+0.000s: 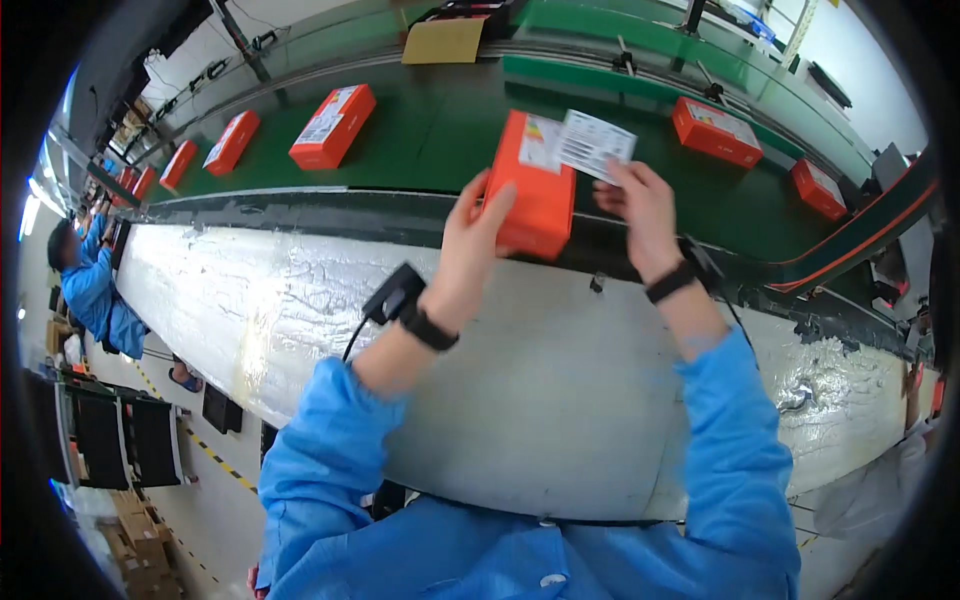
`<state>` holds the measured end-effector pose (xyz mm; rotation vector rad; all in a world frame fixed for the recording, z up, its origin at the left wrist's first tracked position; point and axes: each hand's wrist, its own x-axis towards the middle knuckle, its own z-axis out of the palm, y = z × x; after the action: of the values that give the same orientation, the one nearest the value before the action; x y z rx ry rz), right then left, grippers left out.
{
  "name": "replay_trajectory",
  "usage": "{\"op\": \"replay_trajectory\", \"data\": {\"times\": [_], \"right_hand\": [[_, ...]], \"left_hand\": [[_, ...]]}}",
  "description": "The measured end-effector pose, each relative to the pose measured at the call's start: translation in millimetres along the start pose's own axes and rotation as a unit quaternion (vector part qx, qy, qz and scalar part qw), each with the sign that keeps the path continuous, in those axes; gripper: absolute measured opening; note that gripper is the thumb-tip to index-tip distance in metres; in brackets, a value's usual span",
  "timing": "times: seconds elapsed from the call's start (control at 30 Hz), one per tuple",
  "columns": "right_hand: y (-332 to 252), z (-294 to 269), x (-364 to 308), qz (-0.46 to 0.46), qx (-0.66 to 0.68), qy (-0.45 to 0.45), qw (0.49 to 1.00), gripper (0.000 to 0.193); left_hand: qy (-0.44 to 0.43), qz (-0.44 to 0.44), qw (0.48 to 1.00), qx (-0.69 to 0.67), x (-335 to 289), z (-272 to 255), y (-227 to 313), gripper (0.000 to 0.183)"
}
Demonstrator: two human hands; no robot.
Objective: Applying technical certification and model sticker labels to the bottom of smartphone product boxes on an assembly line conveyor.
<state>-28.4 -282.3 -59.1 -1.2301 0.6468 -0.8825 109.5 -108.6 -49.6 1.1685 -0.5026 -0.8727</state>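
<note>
My left hand is closed around the lower left side of an orange-red box, tilted at the near edge of the green conveyor belt. A white label with a coloured patch lies on the box's upper face. Between the thumb and fingers of my right hand, a white printed label is pinched by its lower right corner. Its left edge overlaps the box's upper right part; whether it touches the surface I cannot tell. Dark bands with small black devices circle both my wrists.
More orange boxes stand along the conveyor belt, including one at left and one at right. In front runs a worktable covered in clear film. At far left, a person in blue works by the line.
</note>
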Motion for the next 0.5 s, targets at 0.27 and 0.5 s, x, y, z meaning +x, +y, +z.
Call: {"op": "replay_trajectory", "data": {"times": [0.27, 0.5], "right_hand": [[-40, -19, -144, 0.09, -0.056, -0.113, 0.988, 0.016], [-51, -2, -185, 0.034, -0.099, -0.255, 0.961, 0.01]], "left_hand": [[0.013, 0.266, 0.862, 0.431, -140, -16, 0, 0.074], [-0.132, 0.005, 0.987, 0.093, -145, 13, 23, 0.024]]}}
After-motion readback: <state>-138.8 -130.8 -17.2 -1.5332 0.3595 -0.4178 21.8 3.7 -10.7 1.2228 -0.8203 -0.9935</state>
